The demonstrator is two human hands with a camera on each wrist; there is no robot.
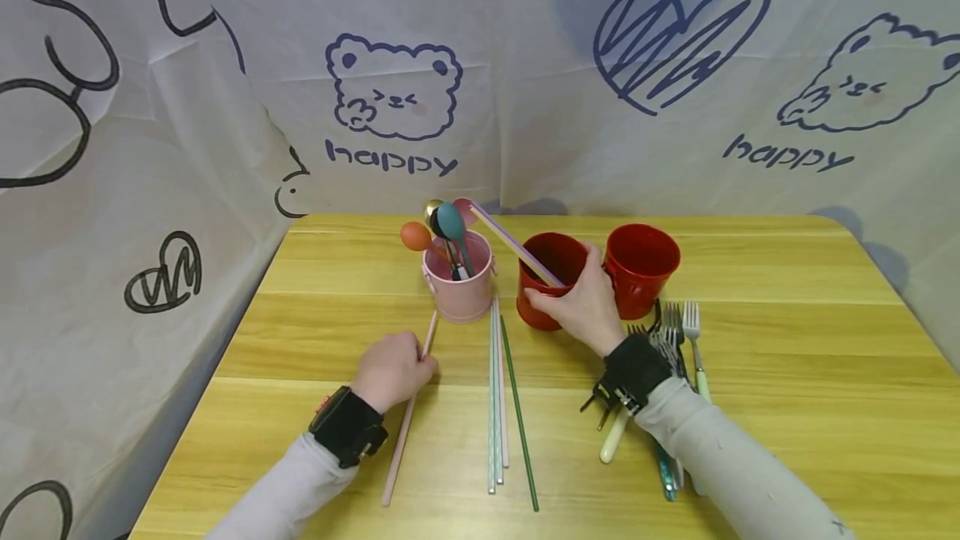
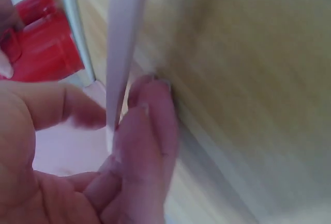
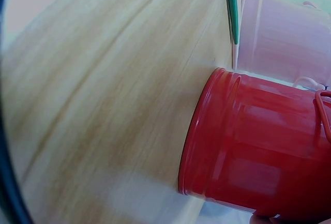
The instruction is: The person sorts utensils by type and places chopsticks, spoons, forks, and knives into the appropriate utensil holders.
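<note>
My left hand point(image 1: 392, 369) pinches a pink chopstick point(image 1: 399, 448) between thumb and fingers, low over the table. In the left wrist view the chopstick point(image 2: 121, 43) runs up from between the thumb and fingertips. My right hand point(image 1: 588, 307) grips the rim of a small red bucket point(image 3: 258, 146), thumb at the front and fingers on its right side. Purple and yellow chopsticks point(image 1: 517, 247) stand tilted in that bucket, leaning left. Between the hands, several chopsticks lie side by side, light blue and pink ones and a green chopstick point(image 1: 519, 415).
A pink bucket point(image 1: 461, 300) with several spoons stands behind the chopsticks. The second red bucket point(image 1: 637, 294) stands to the right. Several forks point(image 1: 692, 323) and other cutlery lie partly under my right forearm. A white cloth point(image 1: 525, 132) hangs behind the wooden table point(image 1: 810, 340).
</note>
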